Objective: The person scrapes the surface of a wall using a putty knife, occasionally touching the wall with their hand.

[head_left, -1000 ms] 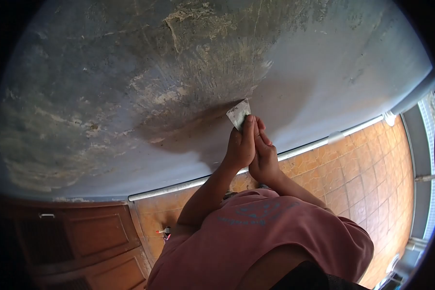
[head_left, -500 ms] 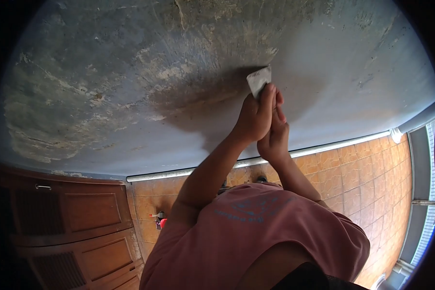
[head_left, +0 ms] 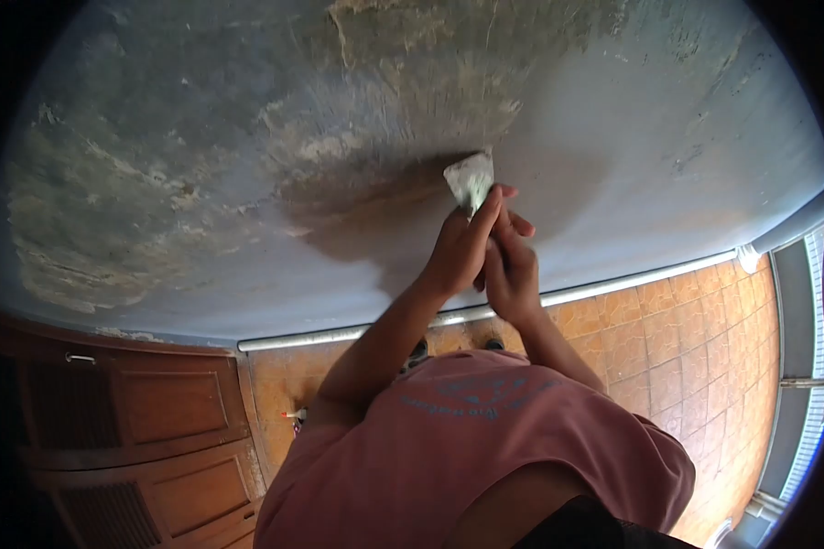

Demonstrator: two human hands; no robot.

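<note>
A scraper with a wide, pale blade [head_left: 470, 176] meets the wall [head_left: 558, 110], its top edge against the surface. Both hands are together at the scraper's handle, which they mostly hide. My left hand [head_left: 462, 247] is wrapped round it just below the blade. My right hand [head_left: 513, 270] is closed against the left one from the right and lower side, with some fingertips showing past the handle. Around the blade the wall is grey-blue, with rough, peeling patches to its left and above.
A white pipe [head_left: 613, 288] runs along the wall's foot above the orange tiled floor [head_left: 687, 366]. Brown wooden doors [head_left: 174, 403] stand at lower left. A small red and white object [head_left: 295, 416] lies on the floor. A barred opening [head_left: 810, 320] is at far right.
Both hands and the scraper have moved down and slightly left along the wall. More of the blade's lower part now shows. My body covers more of the small object on the floor.
</note>
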